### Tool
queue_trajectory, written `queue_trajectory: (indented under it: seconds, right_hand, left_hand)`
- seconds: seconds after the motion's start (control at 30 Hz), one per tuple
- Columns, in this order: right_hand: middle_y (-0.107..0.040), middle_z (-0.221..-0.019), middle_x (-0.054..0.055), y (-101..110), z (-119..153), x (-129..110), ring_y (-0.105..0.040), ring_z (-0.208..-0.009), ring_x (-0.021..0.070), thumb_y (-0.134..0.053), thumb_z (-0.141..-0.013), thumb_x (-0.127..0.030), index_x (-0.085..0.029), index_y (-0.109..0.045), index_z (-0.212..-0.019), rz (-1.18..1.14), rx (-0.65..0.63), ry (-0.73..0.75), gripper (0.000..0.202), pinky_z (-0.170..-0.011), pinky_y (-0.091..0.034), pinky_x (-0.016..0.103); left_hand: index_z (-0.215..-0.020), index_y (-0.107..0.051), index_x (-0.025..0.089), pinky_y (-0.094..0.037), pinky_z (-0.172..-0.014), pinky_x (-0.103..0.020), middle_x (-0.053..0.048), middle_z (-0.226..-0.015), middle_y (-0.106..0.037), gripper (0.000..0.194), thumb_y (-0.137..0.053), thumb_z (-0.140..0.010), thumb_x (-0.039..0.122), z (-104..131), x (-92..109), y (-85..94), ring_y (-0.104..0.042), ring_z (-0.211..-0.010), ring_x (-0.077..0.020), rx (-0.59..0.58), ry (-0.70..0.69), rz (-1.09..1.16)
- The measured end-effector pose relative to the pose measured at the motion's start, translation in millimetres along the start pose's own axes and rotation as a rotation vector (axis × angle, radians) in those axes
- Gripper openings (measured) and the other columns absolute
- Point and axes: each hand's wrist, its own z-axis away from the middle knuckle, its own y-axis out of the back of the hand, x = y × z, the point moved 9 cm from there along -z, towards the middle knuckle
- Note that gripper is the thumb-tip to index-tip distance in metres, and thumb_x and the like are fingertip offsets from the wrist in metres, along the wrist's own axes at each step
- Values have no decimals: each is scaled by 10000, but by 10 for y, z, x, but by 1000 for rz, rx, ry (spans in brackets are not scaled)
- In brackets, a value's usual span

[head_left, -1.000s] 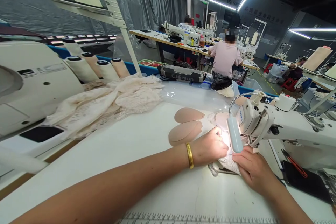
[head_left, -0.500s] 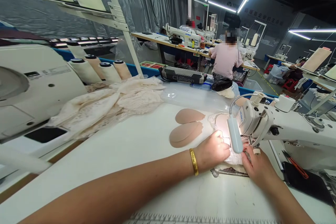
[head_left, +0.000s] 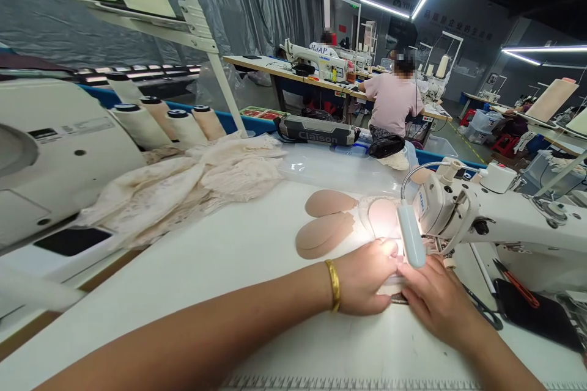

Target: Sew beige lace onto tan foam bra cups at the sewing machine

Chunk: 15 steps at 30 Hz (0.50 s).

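A pale lace piece with a pink cup [head_left: 384,218] lies under and just beyond the fingertips of both hands, its cup on the far side of them and its near part largely covered by the hands and bleached by glare. The left hand [head_left: 367,275] rests on it palm down, fingers bent toward the bright spot and thumb spread a little way from them; whether they pinch the cloth I cannot tell. The right hand [head_left: 438,293] lies opposite, its fingers slightly bent and close together, tips near the left fingers; its grip is likewise unclear. A gold bangle [head_left: 333,285] circles the left wrist. Just beyond the right fingers hangs a small lamp [head_left: 411,237], in front of the head of a white sewing machine [head_left: 504,214] reaching away to their right. Left of the left fingers lie beige cup pieces [head_left: 323,235], two groups side by side. Scissors [head_left: 488,311] lie beside the right hand, with orange-handled snips [head_left: 518,284] farther right on a black flat object [head_left: 541,321]. A ruler scale [head_left: 358,383] runs nearer the viewer than the fingers. Well left and beyond them are heaped cream lace [head_left: 192,183] and thread cones [head_left: 208,122]; far beyond sits a person in a pink top [head_left: 395,101].
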Motion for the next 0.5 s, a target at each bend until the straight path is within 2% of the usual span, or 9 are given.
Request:
queue_trajectory:
  seconds: [0.07, 0.13, 0.23, 0.33, 0.5]
  right_hand:
    - [-721, -1084, 76, -82, 19, 124, -648, -991, 253, -445, -960, -93, -233, -611, -1170, 52, -48, -47, 302, -818, -478, 375]
    - [-722, -1152, 73, -140, 57, 257, -651, -1014, 254, -440, -922, -52, -228, -627, -1079, 97, -69, -94, 301, -879, -463, 394]
    - [-701, -1277, 83, -162, 98, 358, -636, -1113, 268, -442, -902, -40, -206, -618, -1164, 134, -56, -122, 356, -944, -435, 408]
    - [-713, -1255, 71, -168, 109, 354, -625, -1139, 268, -437, -902, -36, -207, -634, -1155, 127, -60, -118, 364, -925, -436, 400]
    - [-732, -1187, 59, -179, 116, 357, -628, -1104, 252, -448, -908, -53, -226, -669, -1146, 114, -73, -130, 369, -900, -460, 375]
  left_hand:
    - [-953, -605, 187, -488, -744, -340, -61, -990, -642, 221, -668, -742, 203, 45, 33, 14, -590, -839, -234, -43, -29, 15]
    - [-922, -603, 183, -470, -717, -364, -65, -966, -640, 232, -645, -697, 145, 76, 18, 28, -593, -812, -242, -60, -14, -34]
    - [-857, -606, 177, -447, -738, -429, -71, -917, -635, 185, -626, -679, 136, 67, -5, 23, -594, -812, -270, -46, 9, -134]
    - [-745, -576, 175, -423, -837, -508, -67, -900, -638, 74, -626, -695, 153, 31, 26, 24, -582, -843, -276, 30, -23, -163]
    - [-656, -505, 173, -367, -945, -524, -6, -732, -575, 153, -594, -658, 48, 21, 47, -27, -535, -779, -215, 110, -74, -228]
